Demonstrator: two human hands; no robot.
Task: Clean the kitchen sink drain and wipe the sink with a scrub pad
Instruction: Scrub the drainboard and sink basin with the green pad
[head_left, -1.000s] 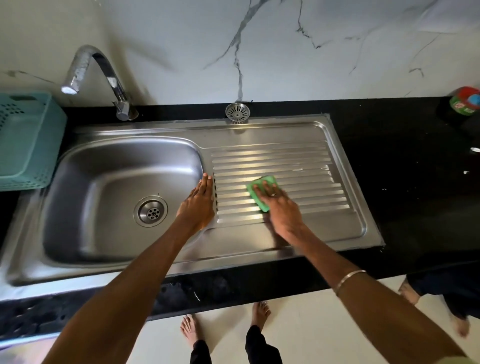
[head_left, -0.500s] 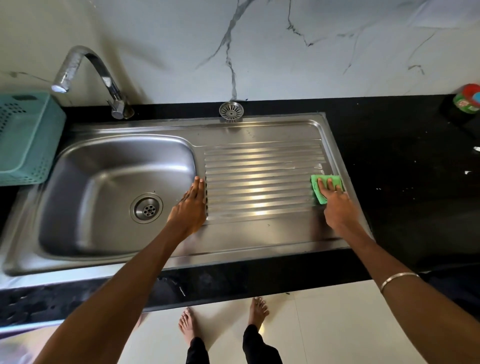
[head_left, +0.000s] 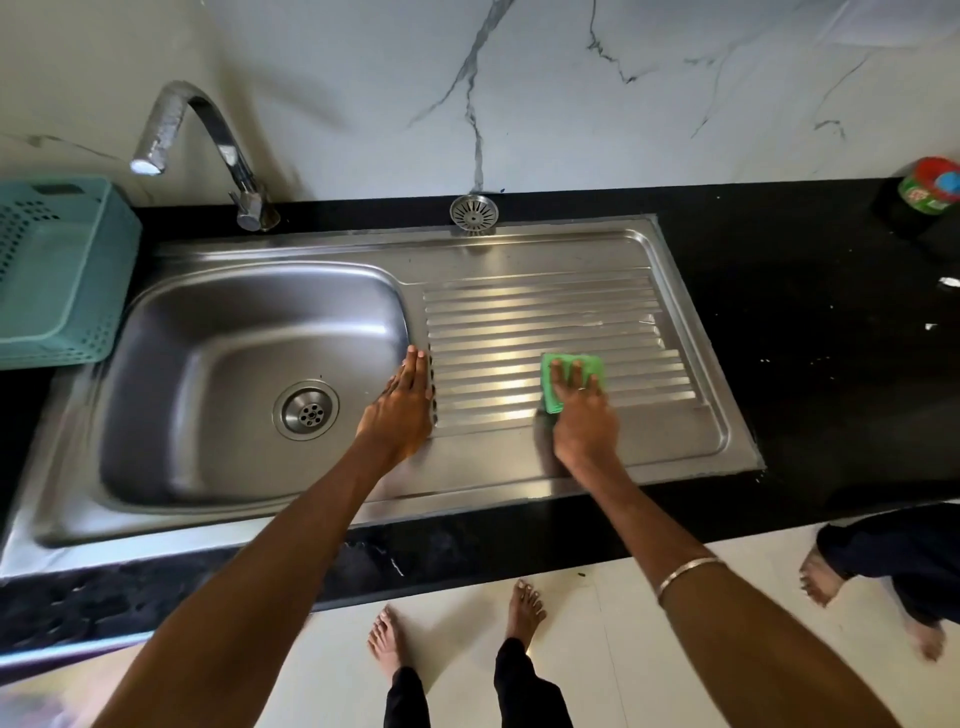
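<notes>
Right hand: the right hand (head_left: 584, 415) lies palm down with straight fingers pressing flat on the green scrub pad (head_left: 571, 376); a ring shows on one finger and a metal bangle (head_left: 688, 574) sits on the forearm.
Scrub pad: flat on the ribbed drainboard (head_left: 545, 322) of the stainless steel sink (head_left: 467, 260), near the middle of the lower ribs, its far edge and left side showing past the fingers.
Left hand: the left hand (head_left: 402, 410) rests open, fingers straight and together, on the ridge between the basin (head_left: 234, 364) and the drainboard; it holds nothing.
Drain: the round drain (head_left: 306, 410) sits in the floor of the basin, left of the left hand and apart from it.
Strainer: a loose metal drain strainer (head_left: 473, 213) leans at the back edge of the sink against the marble wall (head_left: 519, 93).
Faucet: a curved chrome faucet (head_left: 208, 140) rises behind the basin, its spout turned to the left.
Basket: a teal plastic basket (head_left: 57, 270) stands at the left end, just beside the sink.
Counter: black countertop (head_left: 831, 364) runs to the right, with a red and green container (head_left: 930, 184) at its far corner.
Floor: the person's bare feet (head_left: 527, 608) stand on pale tiles below; another person's foot (head_left: 818, 577) shows at the right edge.
</notes>
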